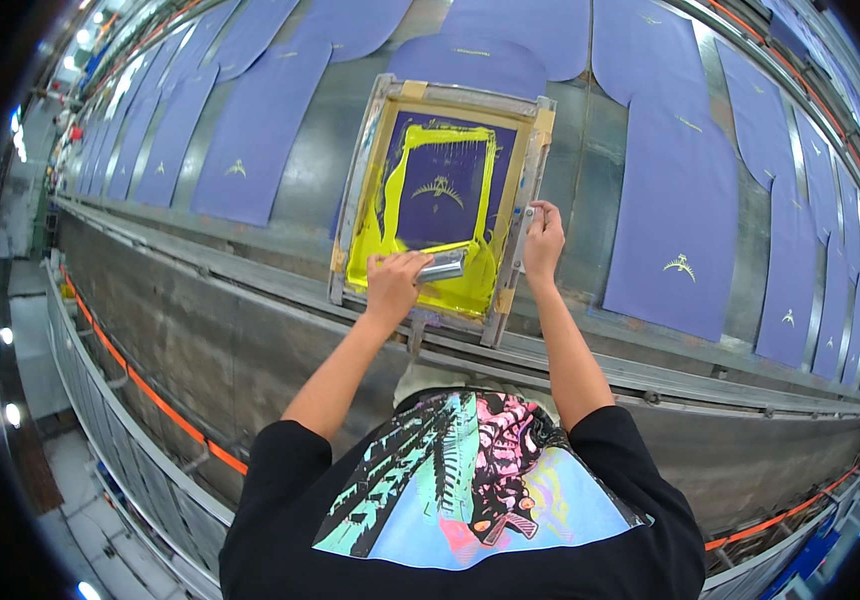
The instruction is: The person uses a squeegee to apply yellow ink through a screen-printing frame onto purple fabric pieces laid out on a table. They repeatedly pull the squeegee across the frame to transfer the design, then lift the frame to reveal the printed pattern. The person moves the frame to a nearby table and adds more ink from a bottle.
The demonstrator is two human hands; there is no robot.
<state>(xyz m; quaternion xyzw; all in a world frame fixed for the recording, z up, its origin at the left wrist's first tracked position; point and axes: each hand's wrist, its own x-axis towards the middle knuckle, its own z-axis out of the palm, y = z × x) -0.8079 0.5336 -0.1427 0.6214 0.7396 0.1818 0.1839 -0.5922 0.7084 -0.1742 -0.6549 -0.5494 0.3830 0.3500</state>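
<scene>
In front of me a screen-printing frame (542,150) lies on the long metal table. Bright yellow ink (360,270) coats its near end and runs in a band round the purple mesh, where an arched emblem shows. My left hand (394,285) is closed on a metal squeegee (444,265) inside the frame, its blade in the ink at the near end. At the frame's right side, my right hand (546,240) is closed on a small pale handle (526,238) on the outer edge.
Purple fabric pieces (665,200) with yellow emblems lie in rows on the metal table (575,180) to both sides. A metal rail (290,285) edges the table near me. An orange line (165,398) runs along the railing at lower left.
</scene>
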